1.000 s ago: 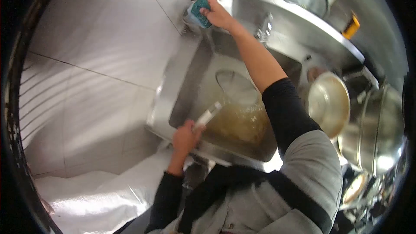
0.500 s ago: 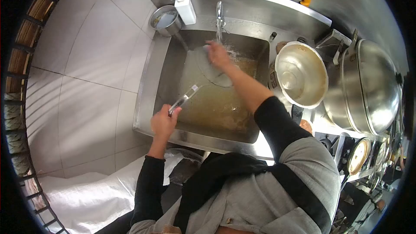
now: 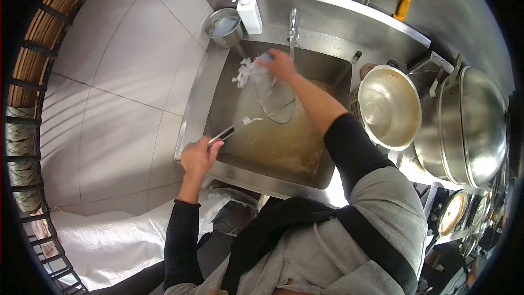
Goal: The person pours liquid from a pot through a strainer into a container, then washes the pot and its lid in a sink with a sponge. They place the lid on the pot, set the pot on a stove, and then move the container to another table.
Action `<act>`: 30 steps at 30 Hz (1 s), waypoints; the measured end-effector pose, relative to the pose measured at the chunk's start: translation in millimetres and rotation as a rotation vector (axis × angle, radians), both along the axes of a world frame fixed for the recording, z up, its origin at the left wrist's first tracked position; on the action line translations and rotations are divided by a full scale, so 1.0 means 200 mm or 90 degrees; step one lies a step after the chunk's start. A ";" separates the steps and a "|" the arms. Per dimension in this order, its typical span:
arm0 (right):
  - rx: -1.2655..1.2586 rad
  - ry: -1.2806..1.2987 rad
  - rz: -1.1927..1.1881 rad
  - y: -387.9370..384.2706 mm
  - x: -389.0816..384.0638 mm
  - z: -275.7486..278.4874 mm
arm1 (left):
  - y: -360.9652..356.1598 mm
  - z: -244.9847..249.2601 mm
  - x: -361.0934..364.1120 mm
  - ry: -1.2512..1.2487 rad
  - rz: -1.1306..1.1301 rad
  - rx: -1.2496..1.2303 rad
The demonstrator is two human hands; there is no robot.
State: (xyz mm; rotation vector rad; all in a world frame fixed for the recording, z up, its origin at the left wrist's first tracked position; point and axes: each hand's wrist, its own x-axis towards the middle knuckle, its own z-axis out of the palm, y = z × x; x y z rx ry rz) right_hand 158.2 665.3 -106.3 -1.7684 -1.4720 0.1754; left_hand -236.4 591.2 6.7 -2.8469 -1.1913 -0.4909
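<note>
My left hand (image 3: 197,157) grips the long handle of a wire mesh strainer (image 3: 273,104) held over a steel sink (image 3: 203,97) of murky brown water. At the strainer's far rim my right hand (image 3: 279,64) presses a teal sponge with white foam (image 3: 248,71) against the mesh. The tap (image 3: 293,26) stands just behind that hand.
A white soap dispenser (image 3: 250,13) and a small steel bowl (image 3: 224,26) stand at the sink's back left corner. To the right sit a large steel bowl (image 3: 388,106) and big lidded pots (image 3: 469,125). White sacking (image 3: 109,240) lies on the tiled floor.
My right hand left the ledge, passed under the tap and now rubs the foamy sponge on the strainer's rim. My left hand keeps the handle; the view has shifted.
</note>
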 end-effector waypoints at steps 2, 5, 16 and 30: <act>-0.084 0.388 -0.192 -0.06 0.14 0.09 | 0.01 -0.02 0.00 0.024 -0.027 -0.016; 0.002 0.172 -0.064 -0.06 -0.06 0.16 | 0.05 -0.08 0.06 0.020 0.015 0.011; -0.189 0.275 -0.188 -0.20 -0.08 0.03 | 0.00 -0.14 0.00 -0.077 0.075 -0.170; -0.139 0.133 -0.009 -0.18 0.02 -0.16 | -0.09 -0.49 0.11 -0.144 0.208 -0.769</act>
